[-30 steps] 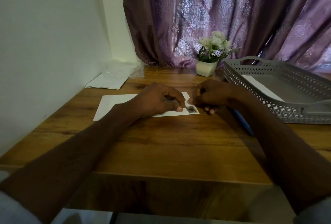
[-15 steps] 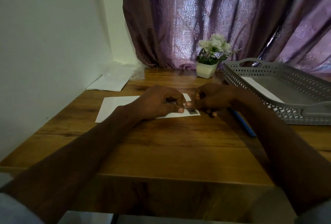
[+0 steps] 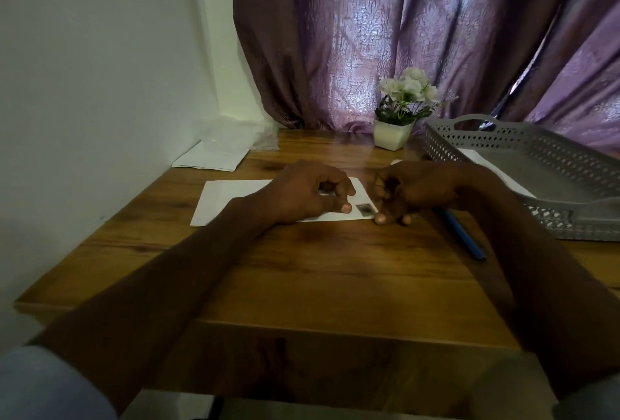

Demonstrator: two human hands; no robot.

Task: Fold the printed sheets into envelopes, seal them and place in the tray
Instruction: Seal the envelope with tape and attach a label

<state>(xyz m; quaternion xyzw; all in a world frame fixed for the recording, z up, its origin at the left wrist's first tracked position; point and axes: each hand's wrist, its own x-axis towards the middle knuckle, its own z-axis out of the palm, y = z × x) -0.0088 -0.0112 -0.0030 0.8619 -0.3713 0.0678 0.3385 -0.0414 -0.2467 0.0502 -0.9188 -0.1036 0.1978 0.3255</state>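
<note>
- Head view: the left hand (image 3: 308,190) rests on a white envelope (image 3: 231,198) lying flat on the wooden worktop (image 3: 335,268), fingers curled narrow, thumb tip pressing the paper beside a small dark stamp (image 3: 364,210).
- The right hand (image 3: 409,191) sits just right of the stamp, fingers curled in; whether it holds anything I cannot tell.
- A blue pen (image 3: 463,235) lies under the right wrist.
- The grey tray (image 3: 536,151) stands right of the right hand, with a white sheet (image 3: 483,164) inside.
- A potted flower (image 3: 399,111) stands beyond the hands.
</note>
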